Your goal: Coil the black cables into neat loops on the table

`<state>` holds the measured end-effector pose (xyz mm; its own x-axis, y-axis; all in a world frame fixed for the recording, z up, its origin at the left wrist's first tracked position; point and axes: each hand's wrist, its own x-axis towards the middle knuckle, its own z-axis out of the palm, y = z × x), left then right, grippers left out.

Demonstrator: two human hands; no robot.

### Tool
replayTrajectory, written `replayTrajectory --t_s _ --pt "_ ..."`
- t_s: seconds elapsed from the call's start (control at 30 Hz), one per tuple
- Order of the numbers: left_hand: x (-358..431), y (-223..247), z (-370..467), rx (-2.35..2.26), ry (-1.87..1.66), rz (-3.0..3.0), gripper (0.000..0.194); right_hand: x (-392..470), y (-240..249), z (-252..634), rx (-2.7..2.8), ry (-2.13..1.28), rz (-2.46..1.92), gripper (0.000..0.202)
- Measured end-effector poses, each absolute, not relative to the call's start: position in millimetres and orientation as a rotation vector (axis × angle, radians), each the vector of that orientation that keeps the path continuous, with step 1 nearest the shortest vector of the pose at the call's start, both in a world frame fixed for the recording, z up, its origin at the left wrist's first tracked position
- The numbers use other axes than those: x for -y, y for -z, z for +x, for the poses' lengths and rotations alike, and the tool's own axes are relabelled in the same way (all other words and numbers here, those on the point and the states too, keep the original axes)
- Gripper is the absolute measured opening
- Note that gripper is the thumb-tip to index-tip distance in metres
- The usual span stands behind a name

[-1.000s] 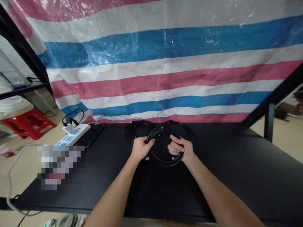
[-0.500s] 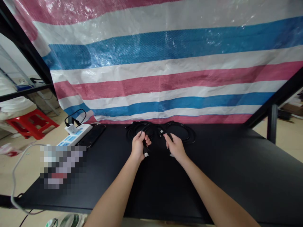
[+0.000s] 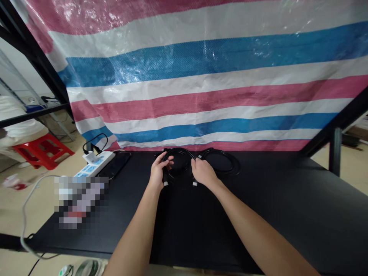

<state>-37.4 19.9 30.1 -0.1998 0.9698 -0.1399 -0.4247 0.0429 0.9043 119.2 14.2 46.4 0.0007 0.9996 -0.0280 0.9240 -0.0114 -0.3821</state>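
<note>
A black cable arches in a loop between my two hands at the back of the black table. My left hand holds its left side, thumb on the cable and the other fingers loosely curled. A pale metal plug hangs below that hand. My right hand is closed around the cable's other side, its fingers mostly hidden from above. Beneath it another pale plug sticks out. Just right of this hand lies a second coiled black cable on the table.
At the table's left stand a white power strip with a charger plugged in and a dark phone. A striped plastic sheet hangs behind the table. A person in white sits on a red stool beyond.
Both hands have moved left, the right one away from the second coil. The cable now arches visibly between them. My left fingers have loosened a little, and the view has shifted slightly.
</note>
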Motion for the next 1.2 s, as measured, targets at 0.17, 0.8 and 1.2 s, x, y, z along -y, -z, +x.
replayTrajectory --t_s 0.17,0.8,1.2 --pt "-30 -19 -48 -1.500 -1.521 1.055 0.041 -46 -46 98 1.937 -0.506 -1.952 0.044" --pt "-18 -1 -38 -2.044 -0.808 1.881 0.067 -53 -26 82 2.102 -0.032 -1.961 0.036" --pt "-15 0 -27 -1.936 -0.690 2.087 0.030 -35 5 155 1.930 0.124 -1.662 0.035"
